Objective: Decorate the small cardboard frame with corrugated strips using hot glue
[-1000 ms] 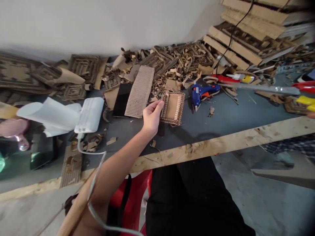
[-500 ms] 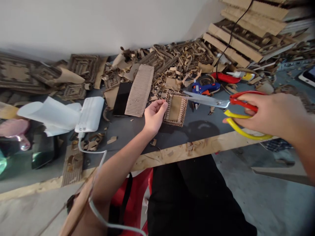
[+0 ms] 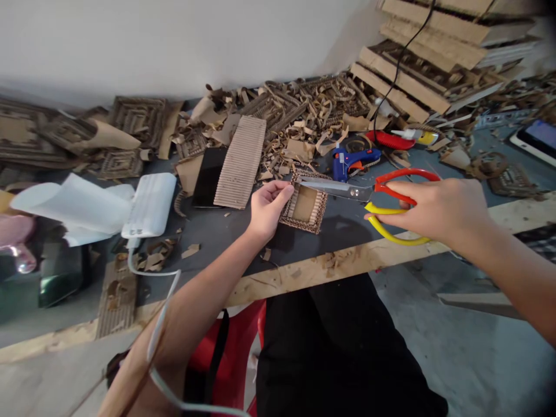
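My left hand (image 3: 266,207) pinches the left edge of a small square cardboard frame (image 3: 305,202) and holds it just above the dark table top (image 3: 243,243). My right hand (image 3: 438,209) grips a pair of scissors (image 3: 369,194) by their red and yellow handles. The blades are closed and point left, with the tip over the frame's top left corner.
A blue glue gun (image 3: 353,160) lies behind the frame, with a corrugated cardboard strip (image 3: 241,162), a dark phone (image 3: 208,176) and a white power bank (image 3: 150,204) to the left. Cardboard scraps (image 3: 304,116) pile along the wall. Another phone (image 3: 533,139) lies far right. Wooden edge (image 3: 330,266) in front.
My right hand has brought the scissors in from the right until the blade tip is over the frame. My left hand has lifted the frame slightly and tilted it.
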A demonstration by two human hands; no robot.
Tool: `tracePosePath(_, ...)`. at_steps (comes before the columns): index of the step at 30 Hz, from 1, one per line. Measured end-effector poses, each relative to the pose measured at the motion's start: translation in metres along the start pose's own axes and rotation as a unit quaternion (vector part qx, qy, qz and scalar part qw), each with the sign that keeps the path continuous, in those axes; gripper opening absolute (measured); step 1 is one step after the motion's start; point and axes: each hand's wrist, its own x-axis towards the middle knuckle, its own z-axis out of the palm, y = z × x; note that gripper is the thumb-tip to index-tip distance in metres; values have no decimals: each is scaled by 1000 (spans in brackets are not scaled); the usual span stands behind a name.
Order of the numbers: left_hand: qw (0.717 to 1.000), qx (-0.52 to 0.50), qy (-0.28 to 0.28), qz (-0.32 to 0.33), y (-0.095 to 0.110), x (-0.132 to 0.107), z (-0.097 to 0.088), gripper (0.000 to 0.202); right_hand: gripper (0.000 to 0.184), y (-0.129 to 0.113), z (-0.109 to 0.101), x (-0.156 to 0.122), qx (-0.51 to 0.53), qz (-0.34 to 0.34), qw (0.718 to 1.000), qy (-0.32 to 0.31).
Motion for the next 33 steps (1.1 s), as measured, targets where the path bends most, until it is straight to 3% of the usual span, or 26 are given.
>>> tracePosePath(7, 1000, 13, 9, -13, 0, 1, 1, 42, 54, -3, 3, -5, -18, -22, 995, 91)
tracePosePath(10, 1000, 16, 9, -6, -1, 0, 0, 43, 54, 0, 2, -6, -31, -38, 993, 105)
tracePosePath(16, 999, 31, 3, 30, -5, -1, -2, 45, 47, 6, 0, -10, -51, -113, 969, 215)
tracePosePath(20, 997, 50, -2, 62, -7, 0, -4, 43, 46, 5, 2, -13, -75, -129, 963, 224)
tracePosePath(26, 999, 25, -6, 27, -4, 0, -5, 46, 45, 0, 6, -12, -50, -135, 975, 171)
tracePosePath(33, 999, 7, -20, 29, -3, 0, -6, 44, 44, 1, 11, -18, -69, -166, 959, 220)
